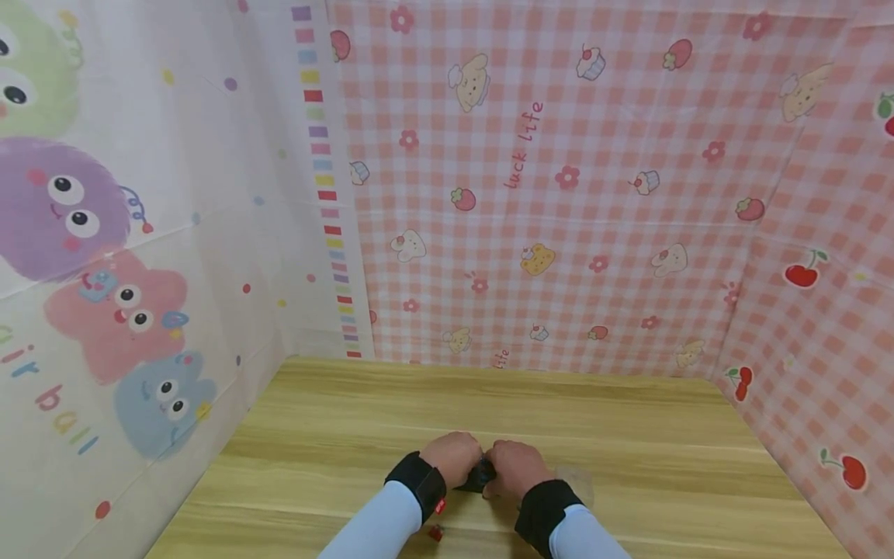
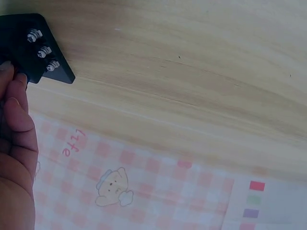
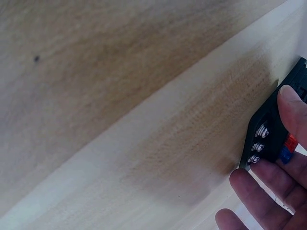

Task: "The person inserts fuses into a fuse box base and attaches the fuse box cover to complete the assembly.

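A black plastic piece [image 1: 477,477] with a row of metal screw terminals [image 2: 44,51] is held between my two hands over the wooden table. My left hand [image 1: 452,456] pinches it with curled fingers, seen at the left edge of the left wrist view. From the other side my right hand [image 1: 518,468] grips it, thumb on top and fingers along the terminal edge. Red and blue parts [image 3: 288,147] show on the piece beside the right fingers. Much of the black piece [image 3: 269,129] is hidden by the hands.
A small red object [image 1: 436,532] lies on the wooden table [image 1: 335,435] near the left sleeve. A pale, see-through item [image 1: 576,483] lies right of the right hand. Printed cloth [image 1: 559,217] walls the table at the back and both sides.
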`<state>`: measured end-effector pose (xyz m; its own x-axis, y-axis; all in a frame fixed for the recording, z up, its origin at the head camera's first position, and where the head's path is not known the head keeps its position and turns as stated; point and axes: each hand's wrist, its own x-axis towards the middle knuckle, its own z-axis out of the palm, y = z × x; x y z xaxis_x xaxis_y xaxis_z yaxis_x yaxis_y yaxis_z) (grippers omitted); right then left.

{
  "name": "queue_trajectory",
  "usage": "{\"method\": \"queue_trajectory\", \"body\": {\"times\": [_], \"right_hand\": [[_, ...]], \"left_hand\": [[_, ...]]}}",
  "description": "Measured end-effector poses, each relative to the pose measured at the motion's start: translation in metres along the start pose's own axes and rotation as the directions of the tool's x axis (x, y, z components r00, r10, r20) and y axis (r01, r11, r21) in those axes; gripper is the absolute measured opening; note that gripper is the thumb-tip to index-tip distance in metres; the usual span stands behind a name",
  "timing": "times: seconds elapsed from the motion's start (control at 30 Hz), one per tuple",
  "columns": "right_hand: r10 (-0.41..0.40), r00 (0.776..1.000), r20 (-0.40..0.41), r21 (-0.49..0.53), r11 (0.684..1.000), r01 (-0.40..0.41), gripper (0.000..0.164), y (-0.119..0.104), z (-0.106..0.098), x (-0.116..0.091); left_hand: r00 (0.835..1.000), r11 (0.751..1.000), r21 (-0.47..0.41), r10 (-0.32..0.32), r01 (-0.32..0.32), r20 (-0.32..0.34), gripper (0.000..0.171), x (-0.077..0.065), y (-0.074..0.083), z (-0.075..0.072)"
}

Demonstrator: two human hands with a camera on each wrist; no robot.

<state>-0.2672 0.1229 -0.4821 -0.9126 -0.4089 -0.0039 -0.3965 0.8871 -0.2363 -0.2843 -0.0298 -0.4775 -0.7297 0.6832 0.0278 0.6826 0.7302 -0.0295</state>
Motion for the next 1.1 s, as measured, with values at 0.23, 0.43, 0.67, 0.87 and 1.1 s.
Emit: {"method": "queue_trajectory", "body": {"times": [0.23, 0.43, 0.67, 0.87, 1.1], "right_hand": [[-0.019, 1.000, -0.012, -0.005, 1.000, 0.019, 0.028, 0.0000, 0.0002, -0.0005], [-0.027, 0.999, -0.019, -0.011, 1.000, 0.026, 0.028, 0.0005, 0.0004, -0.0002], [-0.024, 1.000, -0.018, -0.007, 1.000, 0.023, 0.027, 0.0013, 0.0034, 0.0002], [-0.025, 0.999, -0.022, -0.017, 1.000, 0.025, 0.028, 0.0018, 0.0045, 0.0006], [-0.009, 1.000, -0.016, -0.013, 1.000, 0.009, 0.027, 0.0028, 0.0060, 0.0020]], "left_hand": [[1.000, 0.999, -0.050, -0.010, 0.010, 0.012, 0.015, -0.0026, -0.0018, -0.0023], [1.000, 0.999, -0.042, -0.021, 0.020, -0.008, 0.015, -0.0005, -0.0021, 0.0011], [0.999, 0.996, -0.085, -0.037, 0.037, -0.008, 0.016, 0.0007, -0.0032, 0.0055], [0.999, 0.996, -0.085, -0.036, 0.035, -0.011, 0.016, 0.0010, -0.0032, 0.0062], [0.999, 0.998, -0.048, -0.040, 0.040, -0.008, 0.013, 0.0023, -0.0003, 0.0034]]}}
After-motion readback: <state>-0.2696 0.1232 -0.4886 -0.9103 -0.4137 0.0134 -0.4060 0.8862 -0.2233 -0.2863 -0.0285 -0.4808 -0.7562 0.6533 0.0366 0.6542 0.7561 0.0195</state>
